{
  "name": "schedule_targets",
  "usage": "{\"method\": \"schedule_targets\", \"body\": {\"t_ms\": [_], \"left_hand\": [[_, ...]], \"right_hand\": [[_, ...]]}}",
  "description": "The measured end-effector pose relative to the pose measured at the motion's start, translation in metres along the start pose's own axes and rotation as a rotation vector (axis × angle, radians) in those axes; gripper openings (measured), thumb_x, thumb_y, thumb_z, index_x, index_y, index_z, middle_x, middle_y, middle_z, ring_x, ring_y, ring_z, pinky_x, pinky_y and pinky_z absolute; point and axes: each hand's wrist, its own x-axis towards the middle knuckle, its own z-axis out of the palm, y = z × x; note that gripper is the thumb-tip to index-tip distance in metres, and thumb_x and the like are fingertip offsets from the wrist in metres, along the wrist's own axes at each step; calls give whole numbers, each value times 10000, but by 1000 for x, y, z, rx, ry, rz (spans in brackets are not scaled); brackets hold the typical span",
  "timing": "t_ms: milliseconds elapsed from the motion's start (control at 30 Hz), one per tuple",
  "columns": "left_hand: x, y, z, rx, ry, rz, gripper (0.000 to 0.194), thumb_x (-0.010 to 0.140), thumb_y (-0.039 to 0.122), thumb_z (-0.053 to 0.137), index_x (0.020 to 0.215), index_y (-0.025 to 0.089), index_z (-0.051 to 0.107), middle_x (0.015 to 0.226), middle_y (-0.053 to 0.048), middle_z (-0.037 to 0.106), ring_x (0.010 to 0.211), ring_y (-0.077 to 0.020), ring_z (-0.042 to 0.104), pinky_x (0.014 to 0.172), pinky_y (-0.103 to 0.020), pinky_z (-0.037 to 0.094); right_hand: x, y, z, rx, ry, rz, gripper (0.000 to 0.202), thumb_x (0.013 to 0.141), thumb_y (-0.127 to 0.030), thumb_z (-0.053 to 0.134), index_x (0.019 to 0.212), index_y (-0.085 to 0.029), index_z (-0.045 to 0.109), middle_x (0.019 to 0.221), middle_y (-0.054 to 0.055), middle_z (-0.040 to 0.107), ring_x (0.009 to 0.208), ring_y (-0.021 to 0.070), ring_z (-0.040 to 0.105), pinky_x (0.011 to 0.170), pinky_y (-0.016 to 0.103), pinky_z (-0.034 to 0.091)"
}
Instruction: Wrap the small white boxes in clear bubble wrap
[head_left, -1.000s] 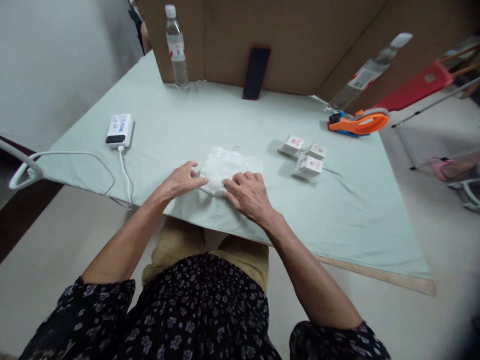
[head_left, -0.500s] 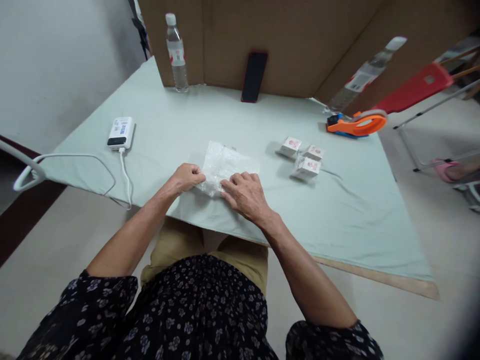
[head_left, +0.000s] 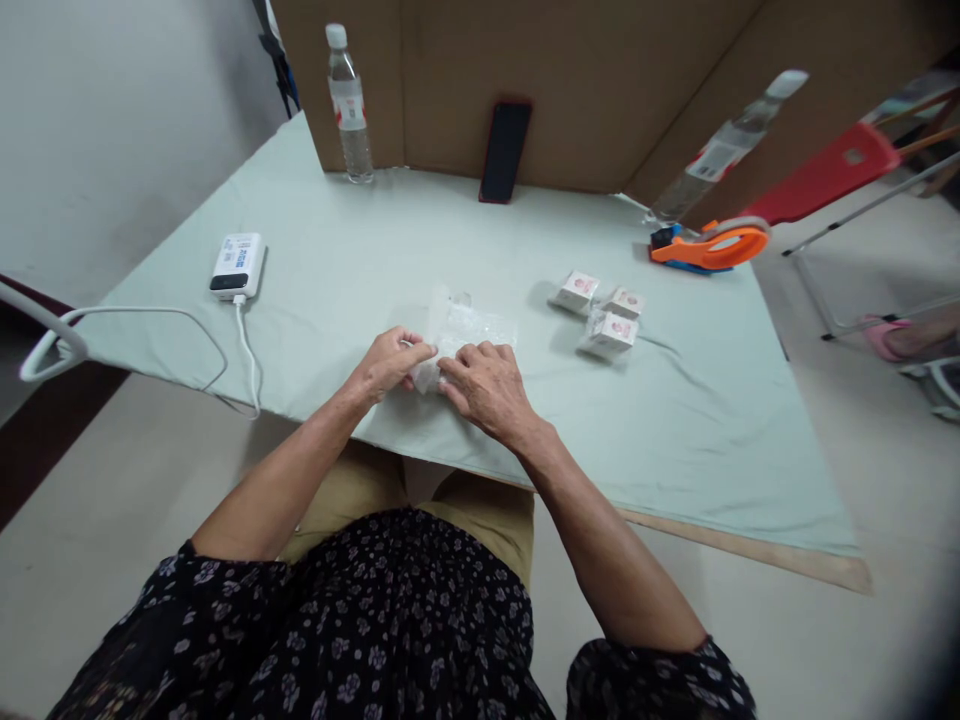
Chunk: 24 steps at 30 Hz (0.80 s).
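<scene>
Two hands now meet on the bubble-wrap sheet [head_left: 469, 325] near the table's [head_left: 375, 250] front edge. A second ago that sheet lay spread flat under open palms; since then its left edge has been lifted and turned inward, so the wrap looks narrower and a fold appears under way. Left hand [head_left: 390, 362] pinches the raised edge; right hand [head_left: 487, 385] presses down with curled fingers. Whether anything sits inside the wrap cannot be made out. Three small boxes [head_left: 604, 310] stand apart toward the right edge, their print illegible.
</scene>
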Motion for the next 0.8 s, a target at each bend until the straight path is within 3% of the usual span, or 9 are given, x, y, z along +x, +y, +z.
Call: {"method": "schedule_targets", "body": {"t_ms": [133, 233, 400, 633, 733, 800], "left_hand": [[-1, -6, -4, 30, -18, -14, 305, 743, 212, 727, 990, 164, 553, 658, 54, 556, 494, -87, 506, 447, -204, 416], [5, -13, -3, 113, 47, 35, 82, 758, 167, 627, 804, 166, 560, 620, 49, 524, 501, -85, 473, 468, -208, 400], [12, -16, 9, 295, 198, 228, 103, 682, 133, 597, 649, 180, 511, 569, 62, 462, 530, -84, 424, 498, -197, 359], [1, 3, 24, -67, -27, 78, 92, 676, 121, 560, 741, 180, 533, 558, 52, 510, 477, -87, 481, 477, -210, 410], [-5, 8, 19, -28, -155, 77, 142, 684, 145, 585, 821, 148, 621, 629, 22, 575, 528, -92, 508, 527, -227, 436], [-6, 9, 16, 108, -211, 148, 177, 715, 168, 573, 862, 142, 668, 672, 9, 608, 573, -105, 530, 571, -242, 445]], "right_hand": [[0, 0, -1, 7, -4, 3, 229, 960, -370, 578, 1116, -226, 663, 1005, 88, 662, 891, 245, 460, 774, 377, 242], [1, 0, -3, 8, -12, 4, 227, 956, -371, 587, 1112, -226, 666, 1010, 88, 664, 895, 246, 462, 778, 377, 242], [2, -1, -3, -7, -12, 3, 216, 956, -360, 583, 1111, -231, 661, 1005, 84, 670, 892, 246, 470, 778, 379, 242], [-2, 1, 3, 92, 36, 28, 189, 923, -305, 585, 1053, -178, 635, 982, 90, 698, 920, 250, 525, 843, 378, 288], [-9, 4, 6, 222, 90, 46, 197, 877, -308, 617, 1024, -177, 618, 958, 80, 711, 924, 246, 556, 900, 375, 318], [-13, 6, 7, 294, 124, 43, 157, 866, -289, 609, 992, -196, 615, 980, 71, 721, 951, 246, 574, 930, 383, 328]]}}
